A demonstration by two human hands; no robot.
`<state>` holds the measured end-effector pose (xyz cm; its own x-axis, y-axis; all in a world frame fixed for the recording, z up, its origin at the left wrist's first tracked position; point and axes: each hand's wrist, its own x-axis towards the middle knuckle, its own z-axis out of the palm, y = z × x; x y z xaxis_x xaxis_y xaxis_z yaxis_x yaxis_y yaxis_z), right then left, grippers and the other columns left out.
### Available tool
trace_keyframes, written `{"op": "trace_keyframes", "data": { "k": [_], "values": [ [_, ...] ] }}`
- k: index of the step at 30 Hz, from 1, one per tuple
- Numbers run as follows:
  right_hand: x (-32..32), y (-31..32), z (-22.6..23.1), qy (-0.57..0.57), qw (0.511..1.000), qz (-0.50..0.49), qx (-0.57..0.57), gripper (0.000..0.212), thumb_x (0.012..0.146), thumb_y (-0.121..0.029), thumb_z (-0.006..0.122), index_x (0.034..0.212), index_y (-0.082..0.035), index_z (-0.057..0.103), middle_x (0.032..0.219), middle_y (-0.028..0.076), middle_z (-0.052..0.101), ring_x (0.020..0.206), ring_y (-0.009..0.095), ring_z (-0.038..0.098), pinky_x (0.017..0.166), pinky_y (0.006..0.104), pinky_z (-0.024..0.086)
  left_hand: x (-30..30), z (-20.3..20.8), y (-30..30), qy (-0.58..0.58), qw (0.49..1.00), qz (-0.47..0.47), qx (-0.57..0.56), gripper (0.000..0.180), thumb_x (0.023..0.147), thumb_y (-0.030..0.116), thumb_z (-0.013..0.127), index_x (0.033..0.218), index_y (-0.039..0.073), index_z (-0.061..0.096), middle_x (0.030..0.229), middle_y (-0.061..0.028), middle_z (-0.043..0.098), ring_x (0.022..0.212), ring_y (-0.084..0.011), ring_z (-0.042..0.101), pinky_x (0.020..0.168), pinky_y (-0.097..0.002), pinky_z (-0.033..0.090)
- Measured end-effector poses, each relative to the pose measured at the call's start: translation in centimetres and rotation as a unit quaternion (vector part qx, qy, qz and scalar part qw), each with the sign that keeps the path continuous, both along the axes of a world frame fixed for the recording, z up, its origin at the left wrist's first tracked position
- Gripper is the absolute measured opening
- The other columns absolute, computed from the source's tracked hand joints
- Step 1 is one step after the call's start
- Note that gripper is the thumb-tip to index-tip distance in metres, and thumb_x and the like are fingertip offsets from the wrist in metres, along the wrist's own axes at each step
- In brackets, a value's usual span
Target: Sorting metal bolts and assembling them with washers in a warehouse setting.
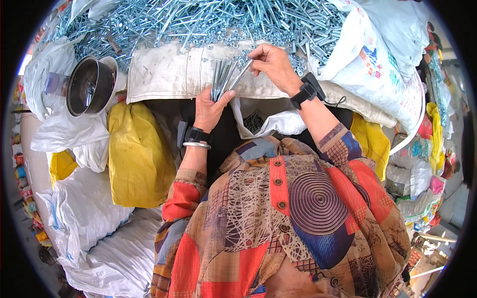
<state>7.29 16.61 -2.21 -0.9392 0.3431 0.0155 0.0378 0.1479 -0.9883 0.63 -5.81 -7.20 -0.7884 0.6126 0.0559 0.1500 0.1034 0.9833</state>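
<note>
My left hand [208, 108] is closed around the lower ends of a bundle of long metal bolts [221, 75], which stand up and fan out slightly above the fingers. My right hand [276, 63] pinches the upper end of one more long bolt [241, 75] between thumb and fingertips. That bolt slants down toward the left thumb; whether it touches the bundle is hard to tell. Beyond both hands lies a large pile of loose bolts [208, 20], with small nuts [211, 47] scattered along its near edge. A pale cloth [159, 74] covers the table edge under the hands.
A dark metal bowl [89, 87] with a few small pieces in it sits at the left. White sacks [382, 64] slump at the right. Yellow sacks [136, 159] hang below the table edge. Between my knees, an open white bag [283, 123] has dark bolts [253, 122] inside.
</note>
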Motion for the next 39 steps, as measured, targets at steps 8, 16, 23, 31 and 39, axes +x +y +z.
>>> {"op": "trace_keyframes", "data": {
  "k": [8,16,23,31,39],
  "values": [
    [0.5,-1.0,0.3,0.078,0.99,-0.042,-0.114,0.015,0.083,0.005,0.064,0.097,0.007,0.059,0.086,0.015,0.069,0.071,0.018,0.07,0.064,0.0284,0.057,-0.1,-0.1,0.2,-0.001,1.0,-0.006,-0.006,0.031,0.085,0.03,0.078,0.086,0.002,0.067,0.061,0.0015,0.055,0.059,-0.0072,0.046,0.056,-0.0273,0.043],
    [1.7,-3.0,2.5,0.138,0.936,-0.021,0.323,0.011,0.089,-0.001,0.062,0.101,0.0,0.061,0.098,0.011,0.067,0.091,0.022,0.069,0.075,0.0303,0.054,-0.1,-0.7,0.1,-0.002,1.0,0.013,-0.002,0.028,0.086,0.028,0.077,0.086,0.002,0.066,0.062,0.0009,0.055,0.059,-0.0065,0.047,0.055,-0.0262,0.042],
    [-0.8,1.6,-0.2,0.089,0.868,-0.013,0.489,0.01,0.087,-0.011,0.061,0.095,-0.004,0.063,0.093,0.012,0.06,0.091,0.031,0.06,0.08,0.0411,0.049,-0.3,-1.1,0.1,-0.05,0.998,0.03,0.029,0.03,0.086,0.029,0.077,0.084,0.002,0.064,0.062,0.0032,0.055,0.058,-0.0051,0.048,0.053,-0.0244,0.042],
    [-1.8,2.3,-2.2,0.044,0.824,-0.033,0.564,0.013,0.08,-0.001,0.059,0.092,-0.002,0.063,0.094,0.013,0.063,0.091,0.033,0.062,0.081,0.0437,0.05,-0.3,-0.8,0.1,-0.025,0.998,0.024,0.044,0.025,0.088,0.026,0.076,0.082,0.005,0.063,0.065,0.0046,0.056,0.057,-0.0029,0.047,0.052,-0.0204,0.039],
    [-1.0,0.1,-0.3,0.097,0.991,-0.08,0.035,0.026,0.084,0.002,0.068,0.109,0.001,0.064,0.097,0.01,0.071,0.086,0.012,0.067,0.079,0.0258,0.055,-0.3,-0.7,-0.1,-0.039,0.998,0.023,0.033,0.028,0.086,0.027,0.077,0.081,0.004,0.063,0.063,0.0035,0.056,0.057,-0.0043,0.048,0.052,-0.0234,0.041]
  ]
}}
